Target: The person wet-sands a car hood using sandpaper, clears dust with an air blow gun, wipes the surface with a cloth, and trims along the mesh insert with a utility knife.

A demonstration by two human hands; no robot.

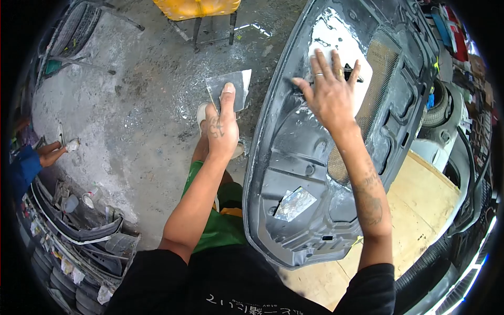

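Observation:
My left hand (223, 126) grips a flat, dark-grey square sheet (239, 86) with a whitish strip along its right edge, thumb pressed on top. I cannot tell exactly what kind of sheet it is. Fingers spread, my right hand (333, 92) lies over a white patch (362, 68) on a black car hood panel (294, 157). A small dark opening shows beside its fingers. Nothing is visible in that hand, though its palm side is hidden. Lower on the panel rests a small whitish, smeared rectangular piece (295, 205).
A yellow stool (197, 8) stands ahead on the stained concrete floor. Beneath the panel's right side is a light wooden board (425, 194). Car parts line the right edge. Another person's legs (50, 152) show at far left, above piled bumper parts (86, 231) and tyres.

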